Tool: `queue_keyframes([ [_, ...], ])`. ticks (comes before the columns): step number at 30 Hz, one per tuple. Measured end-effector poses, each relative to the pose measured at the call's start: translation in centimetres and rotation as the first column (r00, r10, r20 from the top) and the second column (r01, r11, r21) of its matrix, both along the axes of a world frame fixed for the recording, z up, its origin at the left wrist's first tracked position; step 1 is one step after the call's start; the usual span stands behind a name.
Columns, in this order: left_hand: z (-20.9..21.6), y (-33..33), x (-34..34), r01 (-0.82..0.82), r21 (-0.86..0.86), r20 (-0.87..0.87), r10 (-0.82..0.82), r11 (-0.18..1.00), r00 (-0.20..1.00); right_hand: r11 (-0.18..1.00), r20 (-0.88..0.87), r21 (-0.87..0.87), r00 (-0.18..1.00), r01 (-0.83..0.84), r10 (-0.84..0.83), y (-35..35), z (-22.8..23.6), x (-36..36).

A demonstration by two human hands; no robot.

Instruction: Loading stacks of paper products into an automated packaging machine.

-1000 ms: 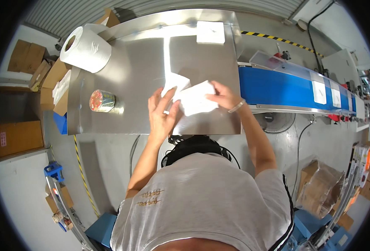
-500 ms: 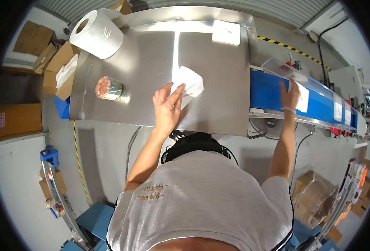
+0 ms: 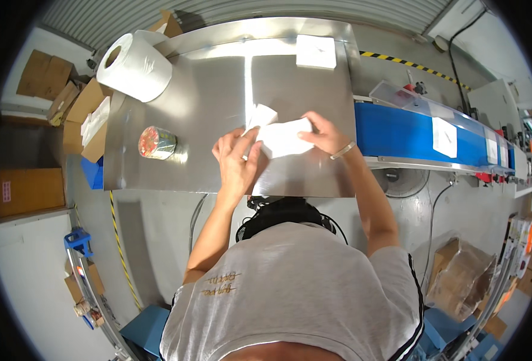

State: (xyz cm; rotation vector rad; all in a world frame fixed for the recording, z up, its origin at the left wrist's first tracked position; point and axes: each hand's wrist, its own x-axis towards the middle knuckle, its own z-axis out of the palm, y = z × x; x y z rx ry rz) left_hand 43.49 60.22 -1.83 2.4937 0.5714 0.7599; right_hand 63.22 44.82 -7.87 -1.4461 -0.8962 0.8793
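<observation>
The largest thing is the metal surface (image 3: 203, 108), which spreads in front of the person. At its right side begins the blue conveyor belt (image 3: 392, 133), which carries flat white pieces (image 3: 444, 138). The big white roll (image 3: 137, 67) lies at the far left corner of the surface.

Next in size are the two hands, close together above the near part of the surface. The left hand (image 3: 235, 165) has its fingers bent and closed on a folded white piece (image 3: 264, 114), which sticks up past them. The right hand (image 3: 327, 137) pinches the right edge of a white sheet (image 3: 285, 139), with the thumb on top and the other fingers behind. This sheet is between the hands (whether it is apart from the folded piece, I cannot tell).

The step in hand seems to be separating or straightening the sheet; the next move, I judge, calls for a light, steady pinch, since the sheet looks thin.

Smaller are the white square stack (image 3: 316, 52) near the far right corner and the short round container (image 3: 157, 142) at the left.
</observation>
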Motion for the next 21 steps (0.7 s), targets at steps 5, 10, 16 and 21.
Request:
queue_keyframes([
  [5, 0.1, 0.5, 0.0, 0.000, 0.024, 0.000, 0.000, 1.000, 1.000, 0.794, 0.271, -0.131, 0.792, 0.593, -0.547, -8.9, -4.6, 7.2],
  [10, 0.8, -0.3, 0.9, 0.127, 0.053, -0.042, -0.125, 0.990, 0.991, 0.399, 0.695, -0.116, 0.361, 0.909, -0.621, -17.6, -2.4, 12.2],
  [16, 1.9, -2.4, 2.4, 0.360, -0.082, -0.020, -0.363, 0.929, 0.932, 0.770, 0.491, 0.115, 0.638, 0.627, -0.593, -12.2, 0.5, 6.8],
  [21, 1.7, -3.5, 5.1, 0.338, -0.676, 0.086, -0.386, 0.655, 0.919, 0.970, -0.009, 0.201, 0.990, 0.140, -0.141, -6.8, 1.7, 1.3],
])
